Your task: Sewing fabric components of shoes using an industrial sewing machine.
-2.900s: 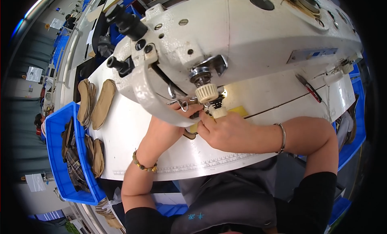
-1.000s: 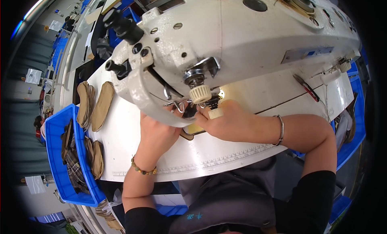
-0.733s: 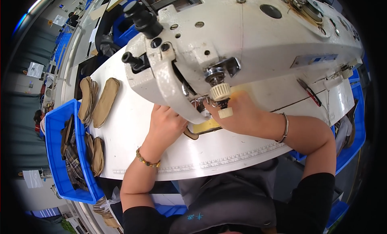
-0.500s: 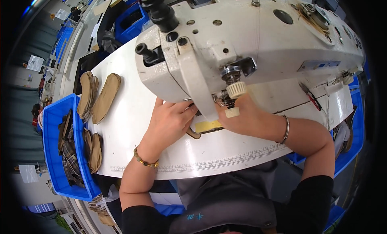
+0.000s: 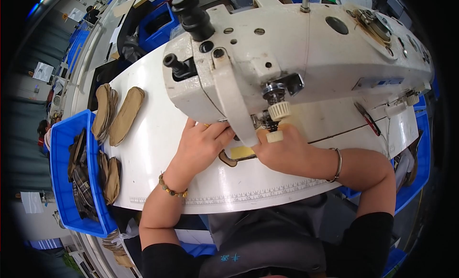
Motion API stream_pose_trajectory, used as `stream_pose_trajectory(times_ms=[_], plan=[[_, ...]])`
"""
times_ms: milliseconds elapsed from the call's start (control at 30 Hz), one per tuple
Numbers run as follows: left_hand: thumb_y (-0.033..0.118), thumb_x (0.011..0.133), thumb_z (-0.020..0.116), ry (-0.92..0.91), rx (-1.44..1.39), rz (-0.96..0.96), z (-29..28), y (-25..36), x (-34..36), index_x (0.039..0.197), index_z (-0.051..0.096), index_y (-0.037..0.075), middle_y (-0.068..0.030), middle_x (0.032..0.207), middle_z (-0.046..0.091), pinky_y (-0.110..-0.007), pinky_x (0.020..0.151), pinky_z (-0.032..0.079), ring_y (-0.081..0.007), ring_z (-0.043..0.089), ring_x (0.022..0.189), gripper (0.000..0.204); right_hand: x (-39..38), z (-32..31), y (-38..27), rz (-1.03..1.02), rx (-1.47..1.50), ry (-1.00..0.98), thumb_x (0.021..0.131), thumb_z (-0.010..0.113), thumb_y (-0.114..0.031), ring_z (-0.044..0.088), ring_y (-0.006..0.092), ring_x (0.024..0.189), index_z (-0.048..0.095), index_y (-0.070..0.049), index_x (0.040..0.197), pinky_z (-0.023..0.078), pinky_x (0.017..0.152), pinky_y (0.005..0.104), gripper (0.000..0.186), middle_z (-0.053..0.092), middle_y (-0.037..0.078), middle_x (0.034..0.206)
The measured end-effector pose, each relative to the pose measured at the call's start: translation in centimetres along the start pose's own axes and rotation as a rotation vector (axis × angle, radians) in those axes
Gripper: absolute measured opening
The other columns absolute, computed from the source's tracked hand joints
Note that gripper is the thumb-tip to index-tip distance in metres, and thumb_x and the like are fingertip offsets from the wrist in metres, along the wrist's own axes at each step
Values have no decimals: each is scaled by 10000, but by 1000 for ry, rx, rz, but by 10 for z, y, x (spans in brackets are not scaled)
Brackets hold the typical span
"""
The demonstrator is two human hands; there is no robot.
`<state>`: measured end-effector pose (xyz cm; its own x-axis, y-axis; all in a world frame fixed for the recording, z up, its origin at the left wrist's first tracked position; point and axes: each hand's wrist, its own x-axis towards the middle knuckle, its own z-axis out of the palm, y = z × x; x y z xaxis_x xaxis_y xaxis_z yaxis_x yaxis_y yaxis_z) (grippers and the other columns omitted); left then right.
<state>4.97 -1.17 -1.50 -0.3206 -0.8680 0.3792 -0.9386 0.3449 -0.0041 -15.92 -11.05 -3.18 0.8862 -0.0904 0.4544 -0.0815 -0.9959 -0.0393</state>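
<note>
Here, a yellow insole piece was pressed flat at frame centre under the white sewing machine by the left hand and right hand, fingers extended; 2 tan stacks were seen left.

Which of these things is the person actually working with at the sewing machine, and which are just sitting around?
In use:
left hand
right hand
yellow piece held flat under both hands
sewing machine

Lying about:
stack of tan insoles on the white table
blue bin holding more pieces
</note>
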Motion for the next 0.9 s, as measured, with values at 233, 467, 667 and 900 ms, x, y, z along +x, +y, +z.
stream_pose_trajectory(times_ms=[233,467,667,900], plan=[[121,714,667,14,-19,-12,-3,3,4,932,748,117,28,961,681,-344,899,462,-152,618,964,232,-13,43,9,-24,25,-17,690,638,-87,609,224,518,650,90,1108,480,464,360,454,566,78,547],[115,714,668,5,32,15,-5,7,6,924,747,118,18,962,676,-352,889,467,-160,619,949,225,-10,22,7,-39,-68,-47,680,642,-79,622,247,554,654,97,1097,486,483,381,454,570,91,560],[112,705,671,10,94,-5,-1,8,5,933,743,116,13,966,676,-348,852,462,-175,614,932,239,-2,6,7,40,92,-22,624,653,-78,626,256,567,661,2,693,475,469,372,106,569,88,568],[0,695,687,7,-17,-35,-2,3,13,934,718,87,-50,908,680,-359,632,502,-257,661,794,256,-3,4,-13,45,-9,8,608,662,-122,607,208,492,604,-43,601,472,441,337,98,567,74,539]])
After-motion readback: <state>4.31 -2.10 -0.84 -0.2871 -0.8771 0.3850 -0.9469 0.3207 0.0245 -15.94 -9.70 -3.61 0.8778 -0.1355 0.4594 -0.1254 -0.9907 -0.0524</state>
